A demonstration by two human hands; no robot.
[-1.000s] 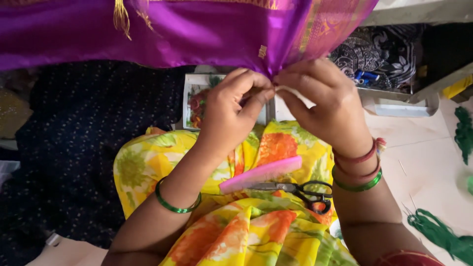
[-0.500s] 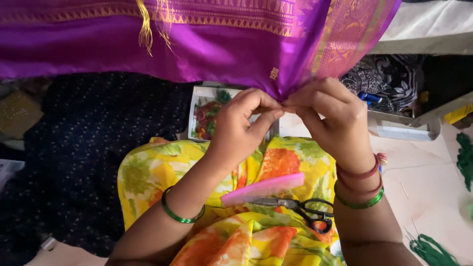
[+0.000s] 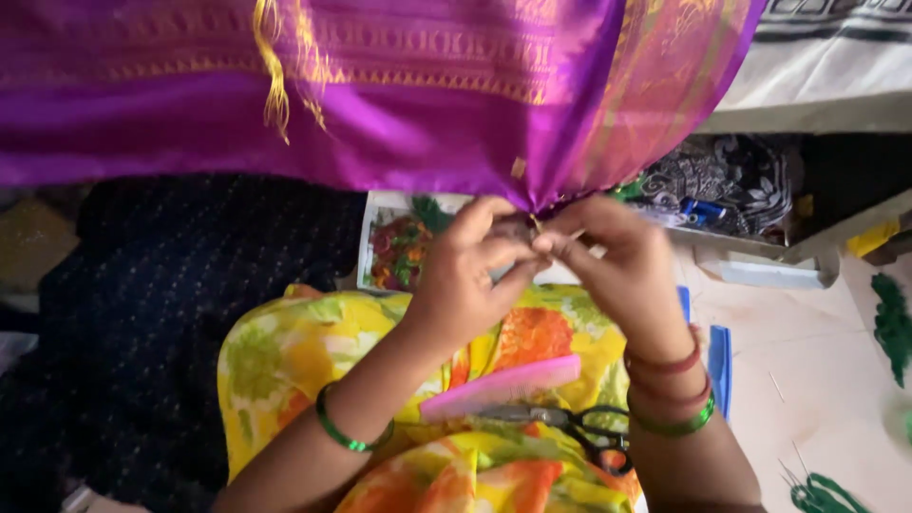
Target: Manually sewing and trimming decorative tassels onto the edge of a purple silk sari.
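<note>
Both my hands meet fingertip to fingertip, left hand and right hand pinching the lower edge of the purple silk cloth, which stretches left to right beyond them. Nearer, across my lap, lie a pink comb and scissors.

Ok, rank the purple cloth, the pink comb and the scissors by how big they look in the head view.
1. Purple cloth, by far the largest, spanning most of the frame's width.
2. and 3. Pink comb and scissors: similar length, and the scissors are partly hidden, so no ranking.
</note>
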